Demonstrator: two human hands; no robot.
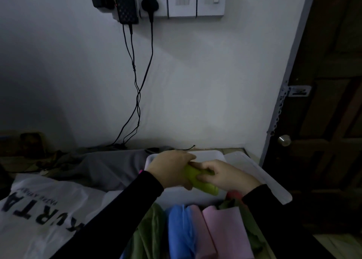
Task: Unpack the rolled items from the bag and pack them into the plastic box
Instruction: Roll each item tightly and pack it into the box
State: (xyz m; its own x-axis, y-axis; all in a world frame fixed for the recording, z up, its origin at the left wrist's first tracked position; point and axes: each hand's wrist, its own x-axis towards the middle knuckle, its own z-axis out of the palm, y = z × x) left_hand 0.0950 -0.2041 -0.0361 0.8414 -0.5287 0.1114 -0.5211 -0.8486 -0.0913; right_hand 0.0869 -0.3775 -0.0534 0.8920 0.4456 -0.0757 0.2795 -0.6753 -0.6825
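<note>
Both my hands are clamped on one lime-green roll [201, 180]: the left hand [170, 169] wraps its far end from above, and the right hand [225, 177] has fingers curled over its middle, so each grip is closed on the cloth, not idle. I judge the two-handed hold is there to keep the roll from unwinding as it goes down, since it hangs right over the white plastic box [211, 155], slanted, its near end low by the box's front wall. Whether it already touches the box floor I cannot tell; my hands cover that part.

Nearer to me lie more rolled items: a blue roll [180, 231], a pink roll [225, 233] and olive-green cloth [148, 235], side by side, cut off by the bottom edge, so their count is unclear. What holds them is hidden too. A white carrier bag [39, 209] with dark lettering lies to the left, partly out of frame. A flat white panel [260, 176], perhaps the box lid, lies just right of the box. The light is dim, and the box's contents cannot be made out.
</note>
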